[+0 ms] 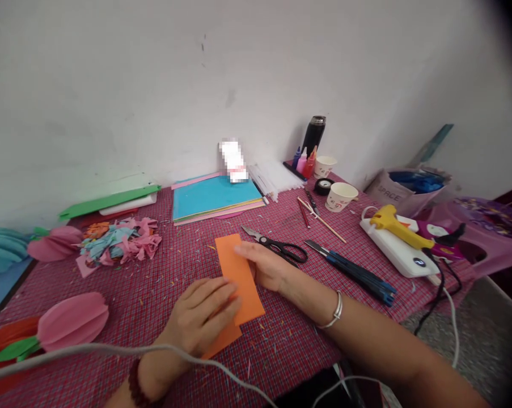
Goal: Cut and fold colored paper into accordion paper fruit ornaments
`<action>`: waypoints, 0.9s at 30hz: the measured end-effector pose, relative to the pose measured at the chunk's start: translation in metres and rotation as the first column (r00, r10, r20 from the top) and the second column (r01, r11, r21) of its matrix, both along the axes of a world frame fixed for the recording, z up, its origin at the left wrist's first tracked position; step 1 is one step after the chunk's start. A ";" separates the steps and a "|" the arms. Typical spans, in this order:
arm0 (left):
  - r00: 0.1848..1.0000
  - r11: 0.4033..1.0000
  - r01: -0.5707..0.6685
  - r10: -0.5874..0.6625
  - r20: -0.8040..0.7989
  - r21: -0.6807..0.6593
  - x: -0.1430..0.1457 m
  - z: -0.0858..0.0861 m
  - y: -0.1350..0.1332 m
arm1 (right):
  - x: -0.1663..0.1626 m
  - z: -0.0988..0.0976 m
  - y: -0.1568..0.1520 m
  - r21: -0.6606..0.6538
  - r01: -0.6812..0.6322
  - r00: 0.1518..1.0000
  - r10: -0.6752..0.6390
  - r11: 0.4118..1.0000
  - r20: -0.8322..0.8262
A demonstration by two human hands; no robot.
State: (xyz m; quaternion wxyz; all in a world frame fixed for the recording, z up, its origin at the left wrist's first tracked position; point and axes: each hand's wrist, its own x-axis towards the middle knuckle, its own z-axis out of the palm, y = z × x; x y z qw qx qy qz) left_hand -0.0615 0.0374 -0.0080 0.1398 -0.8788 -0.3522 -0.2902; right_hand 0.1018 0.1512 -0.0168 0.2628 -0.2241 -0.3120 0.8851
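Note:
Between my two hands is a piece of orange paper (248, 292), apparently folded, with a second layer showing at its lower left. My right hand (266, 265) grips its upper right edge, thumb on top and fingers behind. Curved over its left side is my left hand (207, 311), fingertips against the paper and thumb hidden. Just beyond my right hand lie scissors (281, 248) with black handles. A blue utility knife (353, 272) with its blade out rests to the right.
Tissue-paper scraps (119, 243) and pink paper shapes (73, 320) lie left. Coloured sheets (213, 198) lie at the back. A yellow glue gun (398, 226) rests on a white power bank (398, 249). Paper cups (341, 196) stand back right. A pale cable (174, 348) crosses the foreground.

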 end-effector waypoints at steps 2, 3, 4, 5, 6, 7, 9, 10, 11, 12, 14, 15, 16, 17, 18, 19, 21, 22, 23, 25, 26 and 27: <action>0.998 0.998 0.045 -0.043 0.049 -0.039 0.007 0.001 -0.003 | 0.001 0.001 -0.001 0.050 -0.012 1.000 0.012 0.999 -0.002; 0.993 0.996 0.064 -0.057 0.105 -0.059 0.011 0.002 -0.005 | 0.002 0.002 -0.002 0.076 -0.016 1.000 0.015 0.997 0.016; 0.983 0.993 0.081 -0.064 0.174 -0.087 0.014 0.002 -0.005 | 0.002 0.002 -0.002 0.105 -0.008 0.999 0.004 0.994 0.040; 0.966 0.988 0.094 -0.061 0.250 -0.124 0.017 0.003 -0.005 | 0.002 0.003 -0.003 0.144 0.006 0.998 -0.016 0.990 0.064; 0.943 0.981 0.091 -0.031 0.330 -0.169 0.019 0.003 -0.005 | 0.001 0.003 -0.005 0.192 0.023 0.996 -0.040 0.981 0.084; 0.913 0.971 0.068 0.033 0.406 -0.231 0.020 0.004 -0.004 | 0.001 0.004 -0.006 0.247 0.034 0.993 -0.060 0.968 0.099; 0.809 0.914 -0.017 0.251 0.531 -0.406 0.022 0.004 -0.001 | 0.000 0.005 -0.008 0.371 0.015 0.990 -0.066 0.928 0.124; 0.727 0.860 -0.043 0.375 0.575 -0.508 0.023 0.004 0.000 | -0.001 0.005 -0.009 0.437 -0.001 0.988 -0.066 0.900 0.138; 0.627 0.801 -0.040 0.485 0.609 -0.597 0.023 0.004 0.002 | -0.002 0.004 -0.010 0.496 -0.016 0.985 -0.071 0.868 0.155; 0.524 0.747 -0.009 0.570 0.633 -0.665 0.024 0.004 0.003 | -0.002 0.004 -0.011 0.543 -0.021 0.982 -0.085 0.839 0.171; 0.366 0.676 0.078 0.665 0.651 -0.733 0.024 0.003 0.006 | -0.003 0.002 -0.013 0.594 -0.018 0.975 -0.118 0.804 0.189; 0.321 0.655 0.108 0.689 0.650 -0.748 0.024 0.002 0.007 | -0.003 0.001 -0.014 0.602 -0.023 0.974 -0.118 0.798 0.194; 0.297 0.640 0.123 0.705 0.644 -0.758 0.023 0.002 0.007 | -0.003 0.000 -0.015 0.602 -0.038 0.975 -0.104 0.798 0.198; 0.291 0.628 0.125 0.717 0.633 -0.768 0.023 0.002 0.008 | -0.003 0.000 -0.016 0.601 -0.058 0.976 -0.082 0.797 0.203; 0.298 0.620 0.118 0.723 0.623 -0.776 0.022 0.002 0.008 | -0.003 0.000 -0.016 0.604 -0.081 0.975 -0.062 0.793 0.211; 0.305 0.618 0.104 0.726 0.616 -0.779 0.022 0.003 0.009 | -0.003 0.000 -0.017 0.611 -0.101 0.973 -0.048 0.785 0.224; 0.320 0.621 0.068 0.728 0.606 -0.781 0.021 0.003 0.009 | -0.002 0.002 -0.018 0.625 -0.124 0.968 -0.045 0.771 0.248; 0.329 0.623 0.051 0.728 0.602 -0.781 0.021 0.004 0.009 | -0.002 0.003 -0.018 0.628 -0.133 0.965 -0.046 0.766 0.260; 0.337 0.622 0.038 0.728 0.596 -0.782 0.020 0.004 0.010 | -0.002 0.003 -0.019 0.630 -0.140 0.962 -0.046 0.764 0.269; 0.352 0.613 0.017 0.736 0.579 -0.790 0.019 0.005 0.010 | -0.002 0.004 -0.019 0.639 -0.147 0.959 -0.048 0.755 0.278; 0.359 0.606 0.006 0.742 0.567 -0.796 0.018 0.005 0.011 | -0.002 0.004 -0.019 0.646 -0.151 0.959 -0.048 0.748 0.280; 0.363 0.597 -0.007 0.749 0.554 -0.802 0.017 0.005 0.011 | -0.002 0.004 -0.020 0.655 -0.156 0.958 -0.048 0.740 0.283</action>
